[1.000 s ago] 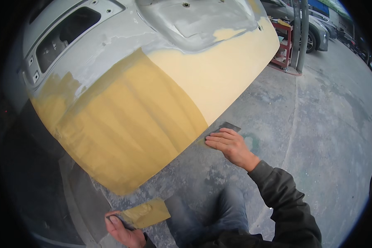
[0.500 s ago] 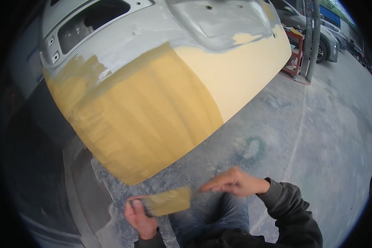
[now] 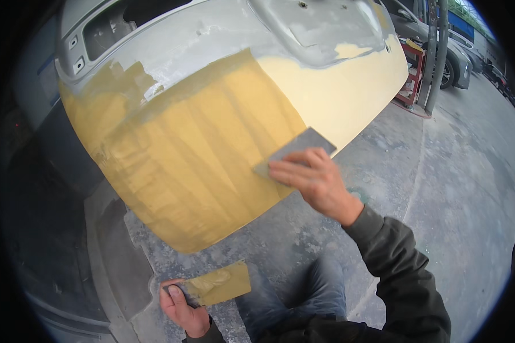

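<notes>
My left hand (image 3: 184,311) grips the end of a flat rectangular plate (image 3: 190,296) carrying a smear of yellow body filler (image 3: 224,282), low in front of my legs. Farther up, my right hand (image 3: 320,182) holds a thin grey filler spreader (image 3: 306,144), its fingers spread across the blade. The spreader lies against the car body panel (image 3: 206,148), across the border between a wide darker yellow filler coat and a pale cream area. Faint streaks run through the darker coat. Fingers hide the spreader's near side.
Bare grey metal (image 3: 206,34) with a dark opening (image 3: 120,28) forms the panel's far part. A red tool cart (image 3: 413,77) stands beside grey posts (image 3: 438,57) at the far right, with a parked car (image 3: 456,60) behind. Below is a stained concrete floor (image 3: 469,188).
My right hand has moved up and away from the filler plate, bringing the spreader onto the panel. My left hand and its plate have shifted slightly left and down.
</notes>
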`<state>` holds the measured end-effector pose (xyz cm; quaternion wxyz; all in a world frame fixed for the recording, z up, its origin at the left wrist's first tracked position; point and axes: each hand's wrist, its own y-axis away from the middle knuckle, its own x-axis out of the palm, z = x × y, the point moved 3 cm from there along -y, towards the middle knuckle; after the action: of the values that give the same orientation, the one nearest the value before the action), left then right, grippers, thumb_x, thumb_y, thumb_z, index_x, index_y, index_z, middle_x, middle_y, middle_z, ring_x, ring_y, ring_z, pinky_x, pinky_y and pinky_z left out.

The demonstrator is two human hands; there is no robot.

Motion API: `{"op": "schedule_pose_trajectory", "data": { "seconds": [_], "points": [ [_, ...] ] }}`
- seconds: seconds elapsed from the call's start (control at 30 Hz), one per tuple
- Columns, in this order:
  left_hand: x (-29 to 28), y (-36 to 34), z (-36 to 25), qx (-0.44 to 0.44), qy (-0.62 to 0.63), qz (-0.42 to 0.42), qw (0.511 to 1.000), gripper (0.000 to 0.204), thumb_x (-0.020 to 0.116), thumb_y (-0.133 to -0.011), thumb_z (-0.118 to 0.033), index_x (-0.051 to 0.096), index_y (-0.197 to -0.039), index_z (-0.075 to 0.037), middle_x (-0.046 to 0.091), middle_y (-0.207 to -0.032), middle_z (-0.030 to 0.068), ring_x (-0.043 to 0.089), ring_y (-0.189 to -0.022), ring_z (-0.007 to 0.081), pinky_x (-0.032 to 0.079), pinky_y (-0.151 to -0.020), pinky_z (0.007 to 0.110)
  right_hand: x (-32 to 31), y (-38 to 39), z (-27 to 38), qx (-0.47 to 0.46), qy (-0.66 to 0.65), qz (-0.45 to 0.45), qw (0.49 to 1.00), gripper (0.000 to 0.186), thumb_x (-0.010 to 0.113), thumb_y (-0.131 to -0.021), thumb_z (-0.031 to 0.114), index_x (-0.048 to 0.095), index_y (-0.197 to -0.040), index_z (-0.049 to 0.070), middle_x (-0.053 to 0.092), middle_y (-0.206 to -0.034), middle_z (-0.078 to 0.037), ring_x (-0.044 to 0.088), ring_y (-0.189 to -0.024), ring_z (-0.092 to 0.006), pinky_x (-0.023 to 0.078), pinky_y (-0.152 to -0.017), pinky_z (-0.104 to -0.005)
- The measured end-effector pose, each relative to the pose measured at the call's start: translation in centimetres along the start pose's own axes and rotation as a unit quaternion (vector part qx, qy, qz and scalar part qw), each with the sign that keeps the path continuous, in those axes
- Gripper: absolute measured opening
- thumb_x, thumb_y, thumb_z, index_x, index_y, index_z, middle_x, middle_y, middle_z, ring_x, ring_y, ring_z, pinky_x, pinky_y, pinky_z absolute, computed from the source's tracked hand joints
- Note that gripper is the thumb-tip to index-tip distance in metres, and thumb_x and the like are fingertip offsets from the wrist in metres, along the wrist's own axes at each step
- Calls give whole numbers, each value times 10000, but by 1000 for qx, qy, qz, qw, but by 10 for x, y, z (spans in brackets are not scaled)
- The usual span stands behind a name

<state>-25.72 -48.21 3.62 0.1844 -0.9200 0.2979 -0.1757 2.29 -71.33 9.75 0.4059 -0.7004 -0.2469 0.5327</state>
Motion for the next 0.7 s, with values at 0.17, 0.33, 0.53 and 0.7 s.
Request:
{"op": "schedule_pose_trajectory", "data": {
  "seconds": [0.17, 0.33, 0.53, 0.7],
  "points": [
    [9, -2, 3, -20, 11, 10, 1000, 317, 542, -1127, -297, 585, -976, -22, 560, -872, 20, 520, -821, 100, 426, -760, 284, 12, 61, 22, 29, -10, 33, 999, 463, 677, -796, 6, 770, -1239, 100, 753, -1327, 17, 663, -1141, -214, 509, -930, -396],
    [16, -1, 1, -26, 34, -5, 999, 293, 519, -1141, -266, 596, -1008, -17, 577, -902, 22, 539, -848, 104, 451, -785, 289, 15, 91, 33, 50, -25, 53, 997, 464, 680, -801, 4, 766, -1246, 104, 760, -1308, 11, 670, -1113, -213, 509, -926, -408],
    [38, -16, 2, -46, 75, -35, 995, 270, 520, -1157, -238, 629, -1078, -4, 669, -1028, 48, 608, -946, 114, 499, -869, 290, -28, 56, 53, 127, -48, -51, 989, 345, 680, -828, 24, 807, -1139, 105, 794, -1239, -14, 686, -1037, -232, 494, -871, -383],
    [62, -24, 1, -60, 116, 13, 991, 274, 536, -1157, -243, 651, -1113, 2, 696, -1056, 43, 631, -964, 111, 515, -892, 291, -54, 4, 88, -36, -90, -6, 995, 335, 709, -869, 121, 801, -1191, 130, 773, -1307, 8, 674, -1049, -199, 523, -871, -358]
  ]
}}
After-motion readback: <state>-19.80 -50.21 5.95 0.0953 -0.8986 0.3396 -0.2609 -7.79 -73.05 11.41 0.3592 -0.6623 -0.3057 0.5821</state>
